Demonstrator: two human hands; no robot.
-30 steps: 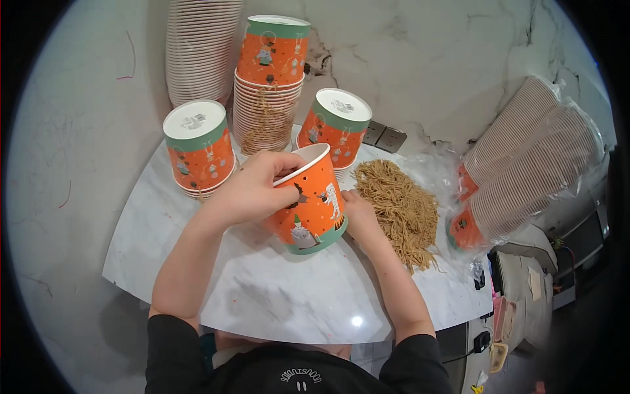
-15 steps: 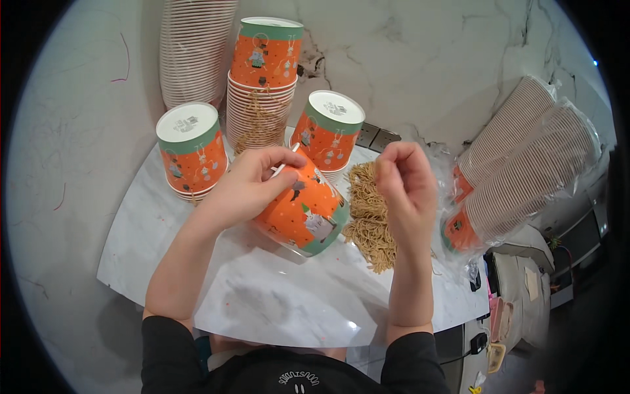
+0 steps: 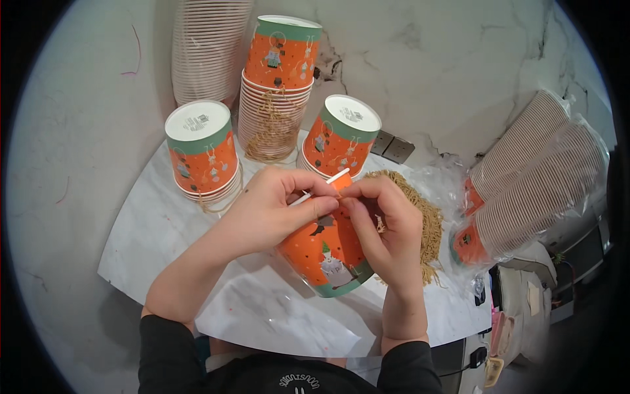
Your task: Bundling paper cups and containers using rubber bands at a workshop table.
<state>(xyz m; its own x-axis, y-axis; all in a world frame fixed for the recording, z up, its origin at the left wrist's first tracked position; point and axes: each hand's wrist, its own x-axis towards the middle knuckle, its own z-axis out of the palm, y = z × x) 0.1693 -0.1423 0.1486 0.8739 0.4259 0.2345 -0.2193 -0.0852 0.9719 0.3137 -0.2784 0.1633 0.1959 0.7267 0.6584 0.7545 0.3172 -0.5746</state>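
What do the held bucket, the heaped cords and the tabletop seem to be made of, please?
Bucket: probably coated paperboard with a slight sheen, judging by its smooth printed side and white rim.
Cords: perhaps cotton or jute, matte, lying in a limp tangle.
Tabletop: smooth, grey-veined and glossy where light reflects; real marble or imitation, I cannot tell.

The smooth bucket (image 3: pixel 307 255) is probably paper, the tabletop (image 3: pixel 252 299) glossy.

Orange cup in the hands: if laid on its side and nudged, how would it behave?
The orange cup would probably roll, given its round body. It's likely light for its size: the closely packed rims in the tall nested stack of similar cups suggest thin walls. Those walls might dent if squeezed hard.
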